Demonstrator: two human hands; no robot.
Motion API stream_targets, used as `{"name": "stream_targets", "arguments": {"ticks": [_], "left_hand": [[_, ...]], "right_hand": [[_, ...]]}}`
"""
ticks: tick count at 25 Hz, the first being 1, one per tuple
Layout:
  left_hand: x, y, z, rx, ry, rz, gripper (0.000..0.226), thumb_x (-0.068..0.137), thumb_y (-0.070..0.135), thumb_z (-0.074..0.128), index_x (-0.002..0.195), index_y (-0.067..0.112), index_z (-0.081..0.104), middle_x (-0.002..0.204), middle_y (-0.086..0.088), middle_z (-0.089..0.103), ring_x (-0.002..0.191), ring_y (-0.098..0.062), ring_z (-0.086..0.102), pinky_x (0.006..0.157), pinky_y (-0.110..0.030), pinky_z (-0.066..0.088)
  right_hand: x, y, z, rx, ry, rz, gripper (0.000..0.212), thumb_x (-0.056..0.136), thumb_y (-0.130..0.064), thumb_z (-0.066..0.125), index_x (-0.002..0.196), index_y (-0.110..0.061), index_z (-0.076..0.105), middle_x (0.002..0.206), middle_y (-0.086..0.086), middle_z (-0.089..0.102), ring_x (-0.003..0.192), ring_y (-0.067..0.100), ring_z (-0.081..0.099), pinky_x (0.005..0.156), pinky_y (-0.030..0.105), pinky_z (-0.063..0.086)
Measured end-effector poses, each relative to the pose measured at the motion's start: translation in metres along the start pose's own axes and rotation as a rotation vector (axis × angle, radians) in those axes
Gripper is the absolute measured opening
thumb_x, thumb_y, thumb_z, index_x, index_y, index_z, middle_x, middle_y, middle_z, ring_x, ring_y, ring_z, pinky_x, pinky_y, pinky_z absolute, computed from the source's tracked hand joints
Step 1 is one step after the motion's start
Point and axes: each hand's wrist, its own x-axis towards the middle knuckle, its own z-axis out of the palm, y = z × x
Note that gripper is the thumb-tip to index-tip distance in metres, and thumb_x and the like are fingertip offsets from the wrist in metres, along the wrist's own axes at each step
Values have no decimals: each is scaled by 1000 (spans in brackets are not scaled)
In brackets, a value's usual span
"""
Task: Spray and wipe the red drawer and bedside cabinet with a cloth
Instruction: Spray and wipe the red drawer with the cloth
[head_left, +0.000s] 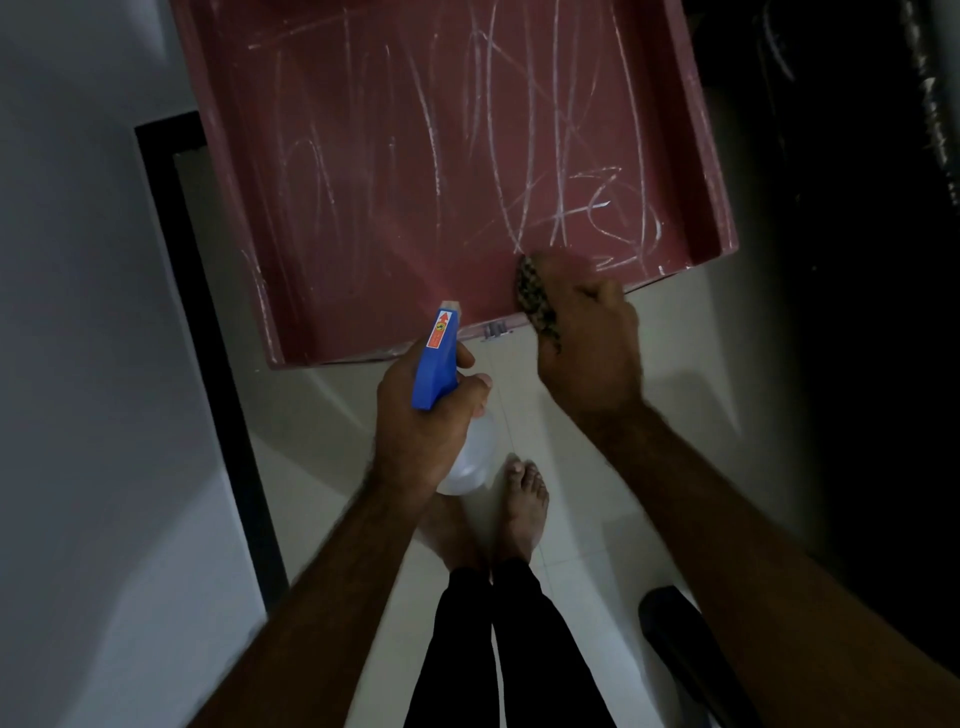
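Drawer position: the red drawer (415, 182) lies ahead of and above both my hands in the head view, open side facing me. Its floor is covered in pale scribbles (519, 156), densest toward the right half. Its near rim slants from low on my left to higher on my right, with a small metal fitting (496, 328) at about its middle.

Left hand (421, 421): fingers wrapped round the neck of a spray bottle (436, 358) with a blue head and clear body. The nozzle sits at the near rim, left of the fitting, and points away from me along the drawer floor. A faint haze shows beyond it; I cannot confirm that it is spray.

Right hand (592, 343): curled round a dark patterned cloth (537, 296), which it presses at the near rim, right of the fitting, touching the lowest scribbles.

Assessment: the right hand is the nearer to the marked area. The marks run mostly lengthwise, away from me, so the wipe should travel forward and leftward from the rim.

Bedside cabinet: not identifiable; the dark mass (831, 260) on my right is too dim to tell.
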Motion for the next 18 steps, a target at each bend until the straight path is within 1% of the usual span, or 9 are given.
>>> {"name": "stream_targets", "arguments": {"ticks": [2, 5, 6, 8, 10, 11, 13, 15, 18], "left_hand": [[1, 2, -1, -3, -17, 2, 9, 83, 2, 70, 89, 0, 65, 71, -10, 69, 69, -28, 71, 67, -16, 54], [5, 3, -2, -3, -31, -2, 10, 85, -3, 70, 91, 3, 65, 69, -15, 68, 68, -31, 70, 66, -19, 56], [6, 3, -2, 4, -35, -3, 9, 85, -4, 70, 91, 2, 65, 70, -17, 68, 68, -32, 70, 66, -19, 55], [7, 3, -1, 14, -41, 13, 6, 84, -5, 70, 88, -5, 65, 72, -15, 68, 69, -28, 70, 66, -16, 53], [8, 1, 2, 21, -50, 10, 10, 83, -2, 70, 86, -10, 65, 74, -11, 68, 71, -19, 71, 66, -12, 51], [10, 0, 4, 20, -49, 7, 12, 83, -1, 69, 86, -11, 65, 74, -10, 69, 72, -19, 71, 67, -12, 51], [11, -2, 7, 19, -47, 9, 15, 82, 4, 69, 87, -9, 65, 73, -10, 69, 73, -24, 71, 70, -13, 53], [9, -3, 11, 17, -43, -1, 14, 81, 8, 70, 91, -1, 66, 70, -10, 70, 72, -25, 72, 72, -17, 55], [4, -7, 17, 26, -51, -9, 11, 85, -1, 71, 90, 7, 65, 69, -7, 70, 69, -23, 72, 68, -14, 53]], "right_hand": [[5, 6, -4, -8, -46, -39, 69, 83, -1, 70, 147, -19, 55, 105, 11, 71, 95, 34, 60, 80, 51, 57], [12, 22, -8, -32, 36, 192, 73, 84, -8, 71, 151, -23, 47, 114, 19, 64, 102, 35, 60, 86, 54, 59], [11, 23, -7, -34, 53, 234, 74, 84, -11, 72, 152, -23, 45, 117, 20, 62, 105, 36, 60, 88, 56, 58], [9, 20, -1, -28, 68, 201, 76, 84, -22, 74, 152, -26, 41, 118, 18, 61, 108, 36, 59, 89, 57, 57], [9, 22, 4, -15, 39, 151, 81, 83, -35, 75, 155, -29, 37, 124, 13, 61, 116, 34, 57, 90, 56, 56], [7, 26, 7, -4, 29, 132, 83, 83, -36, 75, 156, -28, 36, 128, 10, 62, 122, 33, 54, 91, 57, 56], [2, 32, 12, 21, 40, 93, 81, 83, -28, 74, 156, -26, 39, 135, 4, 63, 129, 32, 48, 92, 58, 56], [3, 35, 16, 29, 81, 56, 79, 83, -16, 72, 155, -24, 41, 139, -2, 61, 130, 32, 47, 91, 56, 58], [0, 28, 20, -8, 143, 15, 81, 77, -3, 75, 150, -24, 46, 139, -10, 41, 120, 33, 53, 85, 50, 62]]}}
